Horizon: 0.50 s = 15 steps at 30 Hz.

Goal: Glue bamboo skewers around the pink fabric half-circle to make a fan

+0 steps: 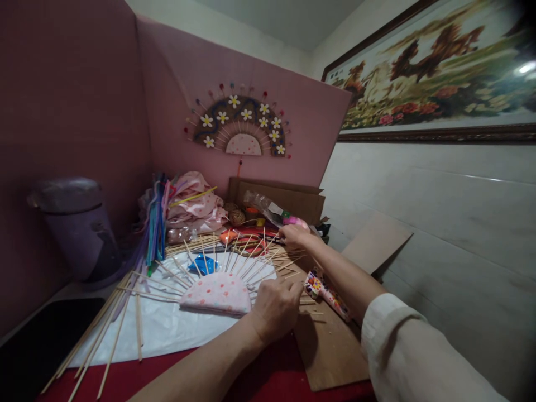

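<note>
A pink spotted half-round fabric pad [215,293] lies on white cloth, with thin wooden sticks [203,254] fanning out from its curved edge. Just right of the pad is my left hand [278,306], its fingers curled closed over the right-hand sticks; what they hold is hidden. Farther back, my right hand [295,235] reaches over the stick tips beside the scissors [249,244]. Its fingers are pinched together, and what lies between them cannot be made out. Below my right forearm rests a flower-patterned tool that looks like a glue gun [326,293].
A finished-looking flowered fan [243,123] hangs on the pink panel. Pipe cleaners [157,223], bunched pink cloth [196,204] and twine [237,216] crowd the back. Loose sticks [106,335] lie left, near a purple bin [81,234]. Cardboard [330,354] lies at right.
</note>
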### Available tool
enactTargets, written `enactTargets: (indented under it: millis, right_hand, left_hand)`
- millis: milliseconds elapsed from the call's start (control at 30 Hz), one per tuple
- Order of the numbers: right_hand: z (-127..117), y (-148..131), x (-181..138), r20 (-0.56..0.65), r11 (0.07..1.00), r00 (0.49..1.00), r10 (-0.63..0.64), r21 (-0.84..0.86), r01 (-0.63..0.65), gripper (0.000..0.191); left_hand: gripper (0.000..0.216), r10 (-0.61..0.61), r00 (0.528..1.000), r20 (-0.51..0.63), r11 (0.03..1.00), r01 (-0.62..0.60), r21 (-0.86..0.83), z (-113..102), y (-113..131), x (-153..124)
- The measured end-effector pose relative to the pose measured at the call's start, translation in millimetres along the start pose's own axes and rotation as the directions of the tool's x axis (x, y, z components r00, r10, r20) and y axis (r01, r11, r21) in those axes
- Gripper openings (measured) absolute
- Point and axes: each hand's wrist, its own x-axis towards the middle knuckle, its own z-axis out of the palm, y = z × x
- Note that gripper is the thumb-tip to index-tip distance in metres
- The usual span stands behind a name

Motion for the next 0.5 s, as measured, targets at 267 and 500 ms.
enactTargets:
  millis: [267, 500]
  right_hand:
    - [-14, 22, -18, -0.052, 0.994, 0.996, 0.066, -0.085, -0.07, 0.029]
    - [-35, 51, -33, -0.116, 0.982, 0.978, 0.174, -0.059, -0.182, 0.031]
  left_hand:
    - [0.012, -0.029, 0.999, 0.042, 1.0, 0.028, 0.008, -4, 1, 2]
    - [0.012, -0.017, 0.999, 0.044, 1.0, 0.017, 0.007, -5, 1, 2]
